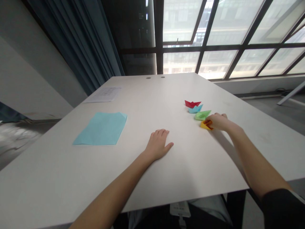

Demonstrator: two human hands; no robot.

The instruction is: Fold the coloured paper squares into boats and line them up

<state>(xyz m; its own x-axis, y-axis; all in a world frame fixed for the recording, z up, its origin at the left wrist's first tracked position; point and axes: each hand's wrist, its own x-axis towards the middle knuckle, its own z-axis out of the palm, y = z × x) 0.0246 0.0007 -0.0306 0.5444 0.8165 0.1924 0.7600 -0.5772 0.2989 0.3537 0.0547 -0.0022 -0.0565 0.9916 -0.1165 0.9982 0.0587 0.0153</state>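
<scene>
My right hand [218, 121] pinches a yellow paper boat [205, 125] at the near end of a row of folded boats on the table's right side. Just beyond it sits a green paper boat [202, 115], close to my fingers. Farther back come a light blue paper boat [195, 109] and a red paper boat [192, 104]. My left hand [158, 143] rests palm down on the tabletop, thumb out to the side, holding nothing. To its left lies a light blue sheet of paper [101, 129], flat with slightly lifted edges.
The white table [152, 98] reaches toward the windows. A printed sheet [105, 94] lies near its left edge, and two round grey discs mark the far end. Beyond the table's left side hangs a blue curtain [78, 38]. A badge [180, 209] hangs below the front edge.
</scene>
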